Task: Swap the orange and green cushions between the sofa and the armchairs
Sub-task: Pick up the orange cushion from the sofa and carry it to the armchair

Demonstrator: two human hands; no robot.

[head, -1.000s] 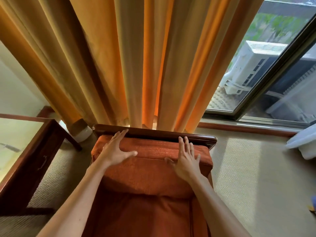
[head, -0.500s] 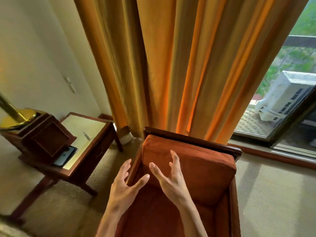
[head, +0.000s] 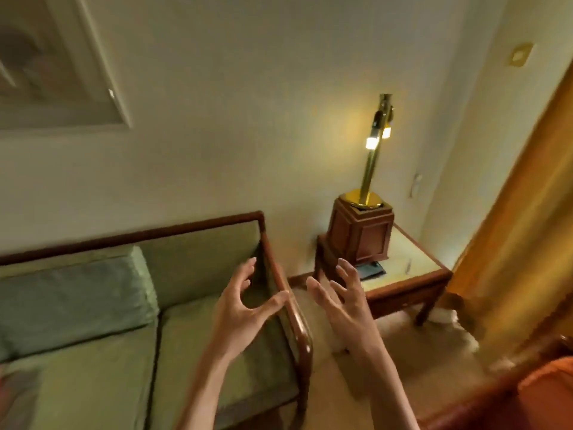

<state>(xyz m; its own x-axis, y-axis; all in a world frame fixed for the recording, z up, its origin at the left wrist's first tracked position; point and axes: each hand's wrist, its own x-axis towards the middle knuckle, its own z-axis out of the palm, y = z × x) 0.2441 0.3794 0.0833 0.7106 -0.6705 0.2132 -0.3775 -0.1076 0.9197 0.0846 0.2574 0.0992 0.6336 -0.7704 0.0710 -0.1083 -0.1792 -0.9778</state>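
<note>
The green sofa (head: 198,249) with a dark wooden frame fills the lower left. A green back cushion (head: 71,302) leans against its backrest on the left; the right seat has no loose cushion on it. My left hand (head: 245,302) hovers open above the sofa's right armrest. My right hand (head: 341,299) hovers open just right of that armrest, over the floor. Both hands hold nothing. The orange armchair (head: 545,389) shows only as a corner at the bottom right.
A wooden side table (head: 412,274) stands in the corner with a wooden box (head: 359,234), a lit brass lamp (head: 372,156) and a dark flat object on it. An orange curtain (head: 524,212) hangs on the right. A framed picture (head: 52,63) hangs above the sofa. Beige carpet lies between sofa and table.
The view has swung left from the orange armchair to the green sofa. Both hands left the armchair's orange back cushion and now hover open near the sofa's right armrest.
</note>
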